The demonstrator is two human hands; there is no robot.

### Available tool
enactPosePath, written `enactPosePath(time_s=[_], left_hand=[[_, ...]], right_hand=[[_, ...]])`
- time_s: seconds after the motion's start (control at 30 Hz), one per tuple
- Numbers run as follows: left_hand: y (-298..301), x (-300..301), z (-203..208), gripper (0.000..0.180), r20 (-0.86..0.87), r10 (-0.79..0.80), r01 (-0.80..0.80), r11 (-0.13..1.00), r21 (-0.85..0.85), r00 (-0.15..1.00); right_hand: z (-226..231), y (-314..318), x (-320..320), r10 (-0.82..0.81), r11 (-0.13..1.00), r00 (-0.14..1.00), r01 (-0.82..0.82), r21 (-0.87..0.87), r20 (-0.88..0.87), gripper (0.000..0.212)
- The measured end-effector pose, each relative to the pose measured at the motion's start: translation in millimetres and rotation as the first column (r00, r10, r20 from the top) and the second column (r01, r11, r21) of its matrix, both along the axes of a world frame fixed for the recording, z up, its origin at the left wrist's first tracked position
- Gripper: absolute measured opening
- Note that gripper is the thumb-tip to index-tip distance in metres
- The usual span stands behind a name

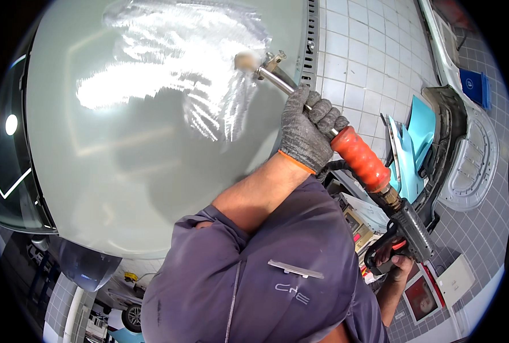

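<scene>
My left hand [307, 128], in a grey knit glove with an orange cuff, is closed round the metal shaft of a slide-hammer dent puller [360, 159]. The tool has a red ribbed weight and a black pistol-grip body. My bare right hand [402, 267] grips its handle at the lower right; part of that hand is hidden behind the grip. The puller's tip end [263, 67], with a small clamp screw, meets the greenish-grey car hood [151, 194] at the edge of a shiny ground patch [174, 54]. A brownish blur covers the very tip.
The windshield [11, 160] lies at the far left. Right of the hood are white floor tiles [352, 74], a removed panel [474, 154] and turquoise sheets [420, 128]. A boxy machine [357, 226] stands close to my right side. A blue box [474, 88] sits farther off.
</scene>
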State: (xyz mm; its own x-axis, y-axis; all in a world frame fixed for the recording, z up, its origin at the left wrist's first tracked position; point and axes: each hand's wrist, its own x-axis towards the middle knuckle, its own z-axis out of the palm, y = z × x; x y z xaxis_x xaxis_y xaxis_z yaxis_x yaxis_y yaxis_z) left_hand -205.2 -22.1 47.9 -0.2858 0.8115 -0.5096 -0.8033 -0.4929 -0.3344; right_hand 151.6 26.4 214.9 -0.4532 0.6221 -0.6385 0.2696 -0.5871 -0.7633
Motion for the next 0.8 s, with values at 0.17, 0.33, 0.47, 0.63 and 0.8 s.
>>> enactPosePath(time_s=[0.17, 0.33, 0.47, 0.63, 0.8], left_hand=[[1.4, -6.7, 4.0, 0.041, 0.008, -0.029, 0.030, 0.997, -0.074, 1.000], [-0.2, -8.7, -0.2, 0.037, -0.019, -0.017, 0.015, 0.996, -0.093, 1.000], [8.3, 10.6, 15.9, 0.024, -0.040, -0.083, 0.072, 0.971, -0.228, 0.996], [9.0, 15.6, -6.1, 0.027, -0.175, -0.025, 0.016, 0.998, -0.056, 0.984], [5.9, 35.7, -4.7, 0.025, -0.434, -0.213, 0.083, 0.951, -0.298, 0.875]], right_hand=[[0.7, -1.7, -14.9, 0.009, 1.000, 1.000, -0.009, 0.028, -0.002, 0.051], [-1.0, 1.8, -10.0, 0.006, 1.000, 0.999, -0.006, -0.011, -0.038, 0.050], [-1.5, 5.3, -11.4, 0.011, 1.000, 0.999, -0.012, -0.028, -0.048, 0.049], [2.4, -7.2, -18.2, -0.015, 1.000, 0.999, 0.014, -0.016, -0.034, 0.051], [-5.7, -11.1, -7.4, -0.053, 0.998, 0.999, 0.053, -0.016, -0.001, 0.051]])
